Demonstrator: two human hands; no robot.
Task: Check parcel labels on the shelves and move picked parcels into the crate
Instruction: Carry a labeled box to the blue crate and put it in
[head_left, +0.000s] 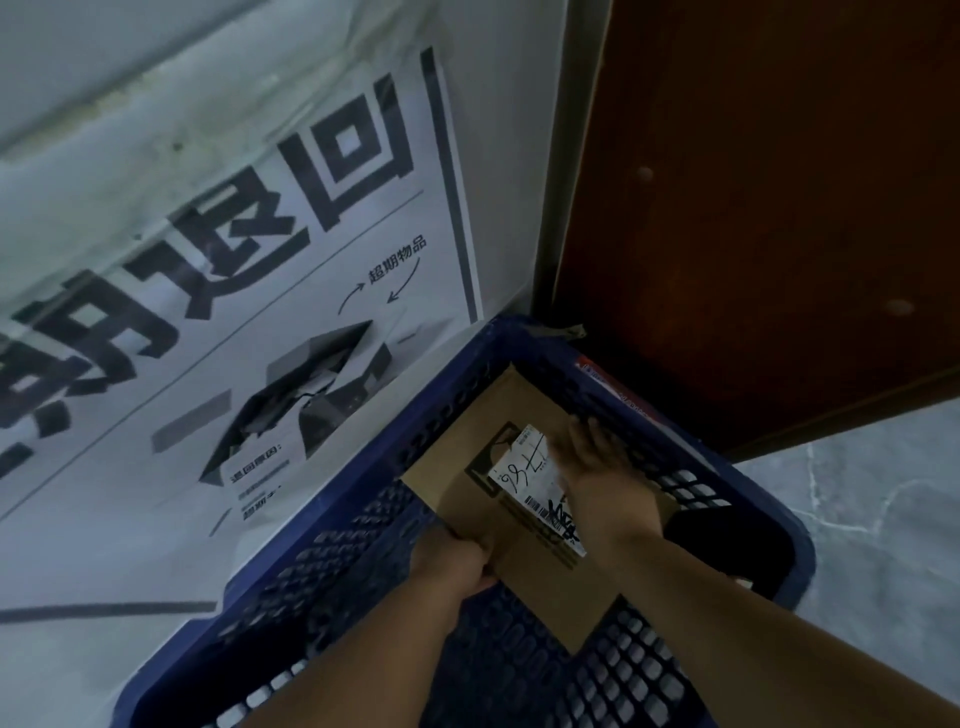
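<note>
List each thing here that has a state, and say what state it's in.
blue crate: open-topped, upright.
cardboard parcel: inside the blue crate, printed side up.
label: stuck on the cardboard parcel's top, partly under the right hand.
left hand: grips the cardboard parcel's near edge.
right hand: fingers straight, flat on the cardboard parcel's top.
poster: up on the wall, creased.

Single feed on my end: wide-angle head cam, rolled hard, so the wall poster (218, 291) runs diagonally. It points steeply down and forward into the blue crate (332, 566) at close range, parcel (452, 457) near centre. Door (753, 208) fills the top right, floor (883, 519) along the right edge.
</note>
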